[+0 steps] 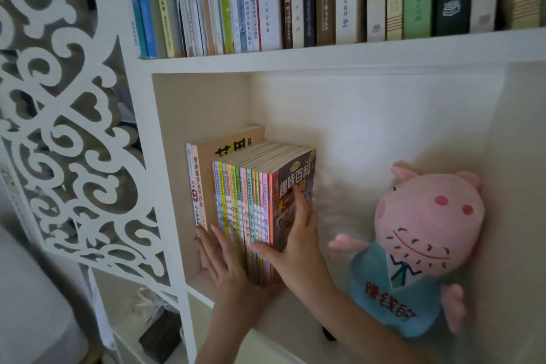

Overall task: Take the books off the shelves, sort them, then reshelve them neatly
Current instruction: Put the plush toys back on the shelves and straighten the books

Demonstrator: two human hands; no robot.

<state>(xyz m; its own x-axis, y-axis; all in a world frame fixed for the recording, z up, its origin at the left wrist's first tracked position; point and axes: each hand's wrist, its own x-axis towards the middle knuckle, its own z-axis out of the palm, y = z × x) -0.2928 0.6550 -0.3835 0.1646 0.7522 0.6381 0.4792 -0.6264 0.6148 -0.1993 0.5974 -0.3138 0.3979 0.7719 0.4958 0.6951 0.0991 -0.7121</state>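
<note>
Books [254, 186] stand upright, spines outward, at the 9 o'clock end of the lower shelf [195, 109]. Left hand [227, 263] lies flat, fingers straight, on the spines. Right hand [298, 248], spread, presses the end cover from 3 o'clock, thumb across the spines. Pig [428, 230] is well apart at 3 o'clock.

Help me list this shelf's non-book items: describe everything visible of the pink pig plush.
The pig plush is pink fabric with two ears, rosy cheeks, a stitched smile and beard, and a blue shirt bearing red characters. It sits tilted, leaning against the compartment's right wall, arms spread, apart from the books.
</note>
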